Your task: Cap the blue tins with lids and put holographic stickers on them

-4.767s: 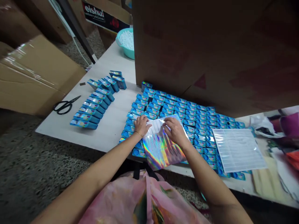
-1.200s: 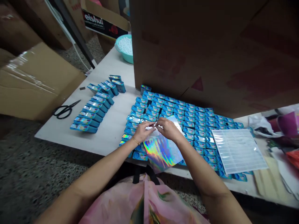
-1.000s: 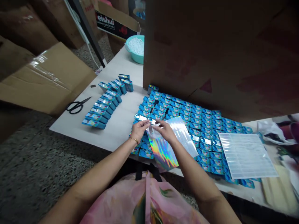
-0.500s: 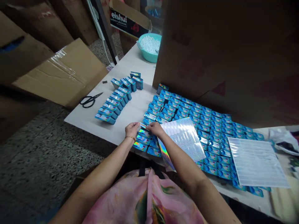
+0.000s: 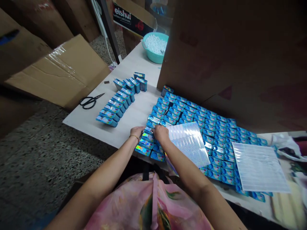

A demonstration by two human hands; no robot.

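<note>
A small shiny sticker [image 5: 148, 130] lies along the top of a blue tin at the left edge of a large group of tins. My left hand [image 5: 137, 131] has its fingers closed at the sticker's left end. At its right end are the bent, closed fingers of my right hand [image 5: 161, 133]; their tips are partly hidden. Nearer to me, other blue tins [image 5: 143, 150] carry rainbow-shiny labels. Partly under my right forearm is a glittery sticker sheet [image 5: 189, 142], resting on the tins.
Several blue tins [image 5: 116, 104] stand on edge in a curved row at left, beside black scissors [image 5: 91, 101]. A second pale sheet [image 5: 260, 167] covers tins at right. Behind rises a big cardboard box [image 5: 227, 57]. A turquoise basin [image 5: 154, 57] holds white pieces.
Both hands have lowered slightly onto the tin, and the sticker between them now lies flatter against it. The view has shifted a little.
</note>
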